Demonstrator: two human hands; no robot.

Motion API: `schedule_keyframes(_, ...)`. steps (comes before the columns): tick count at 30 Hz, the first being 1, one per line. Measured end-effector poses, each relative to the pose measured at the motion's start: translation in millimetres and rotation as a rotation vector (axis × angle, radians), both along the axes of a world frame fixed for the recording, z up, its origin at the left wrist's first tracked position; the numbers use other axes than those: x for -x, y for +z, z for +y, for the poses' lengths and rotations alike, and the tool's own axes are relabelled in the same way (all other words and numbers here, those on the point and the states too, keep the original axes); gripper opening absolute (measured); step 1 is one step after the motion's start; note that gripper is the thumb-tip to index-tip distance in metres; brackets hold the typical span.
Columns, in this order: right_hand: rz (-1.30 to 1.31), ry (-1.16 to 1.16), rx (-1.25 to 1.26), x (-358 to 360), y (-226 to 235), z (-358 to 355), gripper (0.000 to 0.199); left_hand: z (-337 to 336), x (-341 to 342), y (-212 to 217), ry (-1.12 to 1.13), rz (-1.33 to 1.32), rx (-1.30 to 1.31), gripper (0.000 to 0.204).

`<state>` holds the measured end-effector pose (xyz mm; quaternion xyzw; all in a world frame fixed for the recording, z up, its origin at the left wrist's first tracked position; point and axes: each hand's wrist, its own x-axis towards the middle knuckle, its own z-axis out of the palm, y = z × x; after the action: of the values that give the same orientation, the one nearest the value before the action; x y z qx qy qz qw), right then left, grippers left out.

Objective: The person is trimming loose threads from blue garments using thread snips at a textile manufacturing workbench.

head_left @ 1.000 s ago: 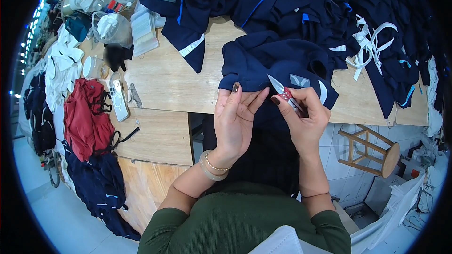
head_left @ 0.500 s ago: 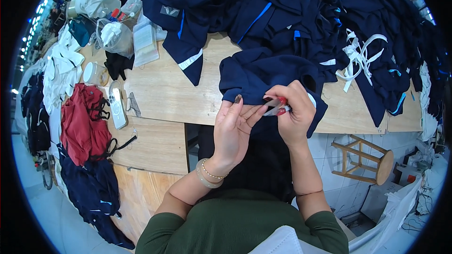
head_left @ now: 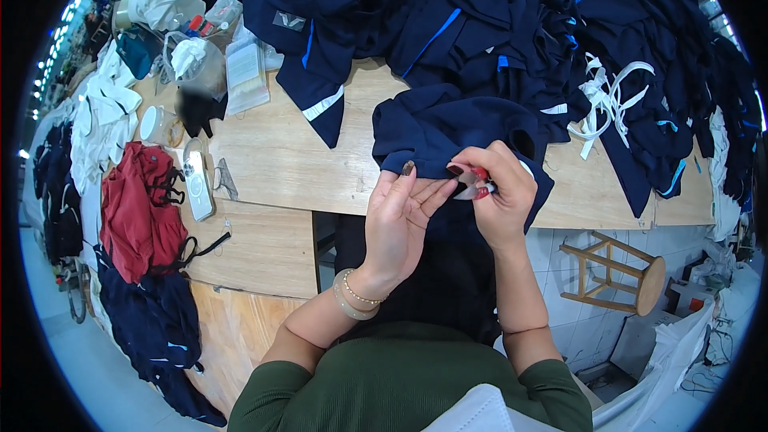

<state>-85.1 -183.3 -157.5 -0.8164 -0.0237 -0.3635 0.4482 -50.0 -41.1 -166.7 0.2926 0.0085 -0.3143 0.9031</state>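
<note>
Wooden table point(head_left: 272, 152) heaped with navy garments; at its front edge, left hand point(head_left: 400, 220) pinching navy garment point(head_left: 448, 132), right hand point(head_left: 500, 196) gripping red-handled snips point(head_left: 472, 182).

Navy garment point(head_left: 448, 132): dark blue fabric, crumpled, lying at near edge of wooden tabletop point(head_left: 280, 160), lower part hanging over edge. Hem pinched between both hands at tabletop edge. Small clippers point(head_left: 474, 184): red handle, short metal blades, lying against garment hem, mostly hidden in right hand point(head_left: 500, 200). Left hand point(head_left: 400, 220) touches fabric just beside clippers.
</note>
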Motion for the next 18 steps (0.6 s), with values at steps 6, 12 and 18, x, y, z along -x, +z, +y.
schedule_keyframes(6, 0.135, -0.06, -0.444, 0.9, 1.7, -7.0, 0.019, -1.1, -4.3, 0.2, 0.037, 0.013, -0.001, 0.012)
schedule_keyframes(12, 0.166, -0.127, -0.273, 23.4, -5.0, -20.9, 0.022, -0.5, -5.4, 1.4, 0.039, 0.03, -0.017, 0.011)
schedule_keyframes(18, 0.087, -0.252, -0.023, 26.5, -2.2, -14.5, 0.024, -3.8, -4.8, 6.2, 0.047, 0.07, -0.036, 0.011)
